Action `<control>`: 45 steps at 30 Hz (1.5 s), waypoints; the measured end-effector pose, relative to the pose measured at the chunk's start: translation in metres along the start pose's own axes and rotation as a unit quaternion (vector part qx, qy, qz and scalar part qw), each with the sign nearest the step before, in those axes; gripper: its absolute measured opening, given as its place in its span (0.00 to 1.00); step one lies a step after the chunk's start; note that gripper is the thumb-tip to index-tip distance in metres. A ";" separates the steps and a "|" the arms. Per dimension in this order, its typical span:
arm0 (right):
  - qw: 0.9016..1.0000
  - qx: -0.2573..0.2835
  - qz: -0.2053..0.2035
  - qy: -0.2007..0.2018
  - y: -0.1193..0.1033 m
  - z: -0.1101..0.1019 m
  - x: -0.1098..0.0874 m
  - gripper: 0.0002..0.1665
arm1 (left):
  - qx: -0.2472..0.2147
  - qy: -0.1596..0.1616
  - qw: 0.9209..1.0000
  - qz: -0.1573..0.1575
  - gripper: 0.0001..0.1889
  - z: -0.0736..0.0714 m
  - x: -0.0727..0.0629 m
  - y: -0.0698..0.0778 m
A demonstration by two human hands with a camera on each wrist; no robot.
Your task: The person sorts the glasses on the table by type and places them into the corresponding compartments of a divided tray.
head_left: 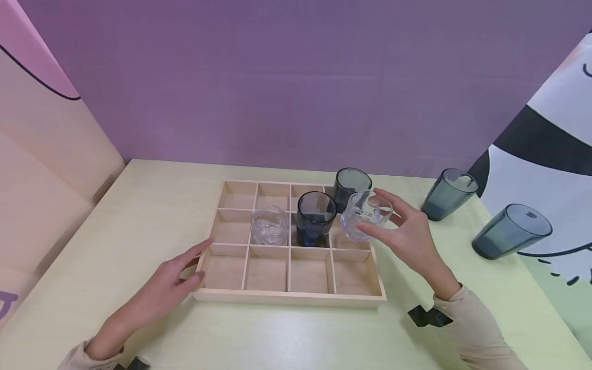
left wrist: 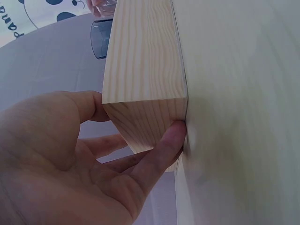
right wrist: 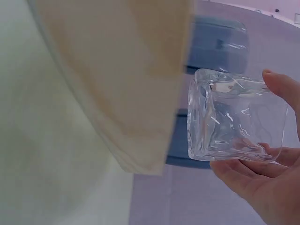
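My left hand [head_left: 162, 282] grips the left wall of a divided wooden tray [head_left: 287, 296], its thumb and fingers at the edge and outer side near the front corner. Tilted between the thumb and fingers of my right hand [head_left: 407, 236] is a clear glass tumbler [head_left: 365, 216]. This tumbler overlaps the right end of the tray's middle row. Another clear tumbler [head_left: 270, 226] sits in that row, second from the left. Right beside it, in the third compartment, stands a dark blue-grey glass [head_left: 316, 221]. A similar dark glass [head_left: 347, 187] is in the back right corner.
On the table [head_left: 259, 334] to the right of the tray stand two more dark glasses: one farther back [head_left: 448, 195] and one nearer the edge [head_left: 509, 231]. A purple backdrop [head_left: 296, 87] rises behind the table. Printed cloth [head_left: 555, 154] hangs on the right.
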State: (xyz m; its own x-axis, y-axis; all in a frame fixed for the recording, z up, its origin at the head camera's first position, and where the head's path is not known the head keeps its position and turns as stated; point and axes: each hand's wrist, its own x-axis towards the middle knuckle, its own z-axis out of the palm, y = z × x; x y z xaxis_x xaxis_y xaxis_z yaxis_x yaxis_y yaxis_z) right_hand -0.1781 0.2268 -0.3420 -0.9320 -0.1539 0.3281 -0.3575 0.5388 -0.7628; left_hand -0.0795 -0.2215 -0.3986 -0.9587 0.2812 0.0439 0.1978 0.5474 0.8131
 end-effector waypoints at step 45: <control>0.999 0.020 -0.007 -0.032 0.030 0.034 -0.005 0.45 | 0.026 0.011 0.999 0.015 0.31 0.001 -0.002 0.001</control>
State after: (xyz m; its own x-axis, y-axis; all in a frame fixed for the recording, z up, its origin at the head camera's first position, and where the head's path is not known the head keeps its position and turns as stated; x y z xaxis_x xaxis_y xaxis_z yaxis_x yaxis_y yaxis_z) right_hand -0.1859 0.2157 -0.3860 -0.9281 -0.2155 0.3037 -0.3721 0.5024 -0.7805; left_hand -0.0770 -0.2205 -0.3987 -0.9562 0.2813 0.0811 0.2365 0.5790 0.7802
